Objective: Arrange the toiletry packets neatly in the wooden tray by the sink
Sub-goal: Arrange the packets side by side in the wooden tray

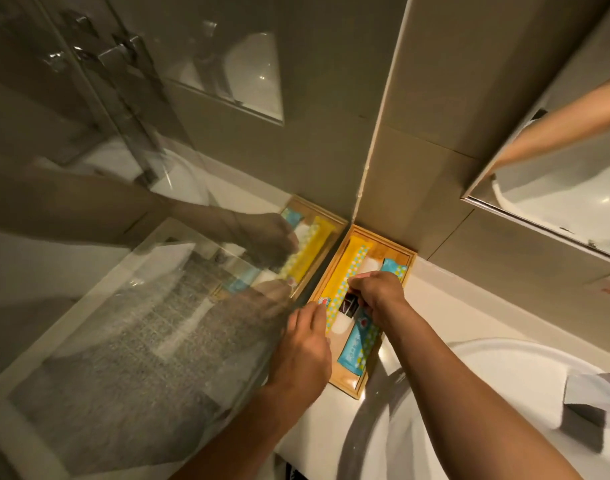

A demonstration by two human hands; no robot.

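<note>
A wooden tray sits on the white counter in the corner, against the tiled wall. In it lie a long yellow packet, a white packet with a dark label in the middle, and a blue packet on the right. My right hand is over the middle of the tray, fingers pinched on the white packet at its dark label. My left hand rests at the tray's near left side, fingertips touching the yellow packet's near end.
A white sink basin lies to the right of the tray. A glass shower panel stands directly left of the tray and mirrors it. A mirror hangs on the wall at upper right.
</note>
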